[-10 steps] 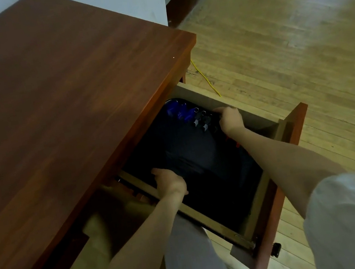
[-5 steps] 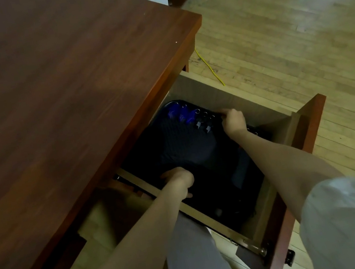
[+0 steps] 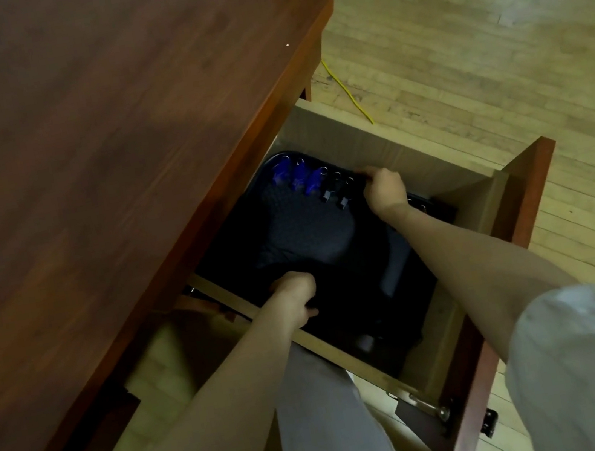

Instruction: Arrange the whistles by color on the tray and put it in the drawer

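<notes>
Wood floor [image 3: 499, 70], dim. Open drawer [image 3: 391, 137] under counter [image 3: 94, 142] edge; dark tray [image 3: 331, 243] inside, outline mostly lost in shadow. Blue whistles [image 3: 297, 177], then black whistles [image 3: 337, 190], along tray's far edge; row cut off by right hand [image 3: 385, 190] pinching that edge. Left hand [image 3: 294, 297] gripping near edge.

Both forearms reach forward and down, bare to the elbow. Left hand [image 3: 294, 297]: nearer the body, knuckles up, fingers curled over the near edge of the tray [image 3: 331, 243]. Right hand [image 3: 385, 190]: extended farther on a straighter arm, fingers and thumb curled, pinching the tray's far rim. The hands are well apart.
</notes>
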`<state>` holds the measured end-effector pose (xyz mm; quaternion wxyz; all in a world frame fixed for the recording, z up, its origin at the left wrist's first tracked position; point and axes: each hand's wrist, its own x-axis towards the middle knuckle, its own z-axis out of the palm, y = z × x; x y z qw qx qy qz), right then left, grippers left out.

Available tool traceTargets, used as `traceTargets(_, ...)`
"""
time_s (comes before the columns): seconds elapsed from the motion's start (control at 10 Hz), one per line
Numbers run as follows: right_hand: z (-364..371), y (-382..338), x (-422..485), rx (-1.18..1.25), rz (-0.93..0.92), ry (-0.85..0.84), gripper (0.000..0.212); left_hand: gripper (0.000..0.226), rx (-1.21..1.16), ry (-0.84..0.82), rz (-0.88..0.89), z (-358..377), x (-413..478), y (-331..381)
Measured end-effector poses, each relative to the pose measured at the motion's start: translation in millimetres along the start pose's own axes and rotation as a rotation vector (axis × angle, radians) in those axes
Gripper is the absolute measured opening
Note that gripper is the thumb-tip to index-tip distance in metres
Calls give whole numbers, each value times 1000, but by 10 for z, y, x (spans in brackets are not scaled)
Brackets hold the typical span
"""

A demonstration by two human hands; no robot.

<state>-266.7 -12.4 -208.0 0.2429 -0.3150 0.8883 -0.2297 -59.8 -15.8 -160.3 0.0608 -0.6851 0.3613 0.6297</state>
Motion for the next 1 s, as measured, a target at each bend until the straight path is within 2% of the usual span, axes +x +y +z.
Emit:
traceTargets(0.1,-27,-57,-81,-56,-36,-40,48,40,-29,-10,16,-30,-27,-19)
traceTargets(0.2,-51,-92,-175,-161,-33,-83,54,25,-25,18,47,-54,-124,-6)
traceTargets(0.3,-132,-125,-346,-240,15,-128,60,27,16,81,113,-91,-205,14)
traceTargets(0.4,-224,-186,-575,-311,6,-158,62,16,94,120,197,-164,-358,41)
traceTargets(0.5,-324,-356,-880,-340,-54,-178,56,29,237,143,305,-262,-625,53)
traceTargets(0.6,-377,-564,-1229,-392,-147,-176,55,11,405,103,394,-390,-998,24)
traceTargets(0.7,-472,-804,-1577,-486,-256,-185,55,18,602,155,524,-556,-1319,-80)
traceTargets(0.8,-622,-1088,-1891,-595,-372,-184,52,34,790,237,653,-750,-1612,-220)
traceTargets(0.9,-833,-1454,-2212,-652,-498,-154,43,31,817,330,709,-1009,-1948,-341)
traceTargets(1.0,-997,-1870,-2522,-636,-663,-58,35,15,698,420,762,-1349,-2249,-408)
